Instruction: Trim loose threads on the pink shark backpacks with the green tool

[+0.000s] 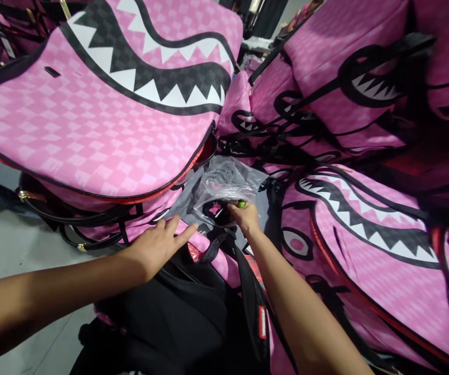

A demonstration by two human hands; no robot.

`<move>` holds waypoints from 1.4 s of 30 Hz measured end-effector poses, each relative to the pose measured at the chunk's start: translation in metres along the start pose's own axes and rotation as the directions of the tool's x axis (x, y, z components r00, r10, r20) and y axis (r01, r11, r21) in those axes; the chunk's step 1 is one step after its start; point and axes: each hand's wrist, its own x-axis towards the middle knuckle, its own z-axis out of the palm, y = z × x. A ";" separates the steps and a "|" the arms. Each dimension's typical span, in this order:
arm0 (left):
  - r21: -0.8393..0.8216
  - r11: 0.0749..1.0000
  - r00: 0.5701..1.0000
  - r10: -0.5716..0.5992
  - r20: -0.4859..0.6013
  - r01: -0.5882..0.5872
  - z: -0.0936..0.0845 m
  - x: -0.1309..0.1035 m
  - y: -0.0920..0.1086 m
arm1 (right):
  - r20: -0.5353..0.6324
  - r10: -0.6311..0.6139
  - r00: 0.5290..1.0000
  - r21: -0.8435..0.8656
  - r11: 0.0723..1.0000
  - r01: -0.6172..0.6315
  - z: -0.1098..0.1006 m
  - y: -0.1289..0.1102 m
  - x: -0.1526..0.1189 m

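My left hand (165,240) lies with its fingers spread on the edge of a pink bag with black straps (224,266), and holds nothing. Farther right, my right hand (244,213) pinches a small black item with a pink emblem (214,209) at its right end. A bit of bright green shows at my right fingertips. Clear plastic wrap (228,179) surrounds the black item. Just behind my left hand rises a large pink checkered bag (103,130) with black and white shark teeth.
Pink shark-teeth bags stand at the right (380,250) and pile up behind (337,78). Black fabric (169,317) fills the near centre. Grey floor (48,260) shows at the left. Black handles with gold fittings (79,245) hang beside the large bag.
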 end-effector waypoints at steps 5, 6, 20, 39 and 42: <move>0.035 0.999 0.998 -0.018 -0.058 0.020 0.004 0.000 0.001 | -0.022 -0.100 0.995 -0.155 0.983 0.096 0.001 -0.002 -0.010; 0.035 0.999 0.997 -0.014 -0.074 0.016 0.005 0.000 0.000 | -0.029 -0.112 0.993 -0.173 0.979 0.105 0.001 -0.003 -0.010; -0.003 0.999 0.996 0.041 -0.074 -0.041 0.003 -0.004 -0.004 | -0.141 -0.247 0.959 -0.155 0.962 0.226 -0.025 0.006 -0.024; -0.265 0.753 0.373 -0.029 -0.928 -0.603 0.002 -0.032 0.030 | -0.357 -0.807 0.471 -0.057 0.522 0.851 -0.095 -0.035 -0.237; -0.371 0.665 0.298 -0.227 -0.927 -0.648 0.007 -0.035 0.041 | -0.323 -0.608 0.725 0.248 0.684 0.685 -0.088 -0.045 -0.250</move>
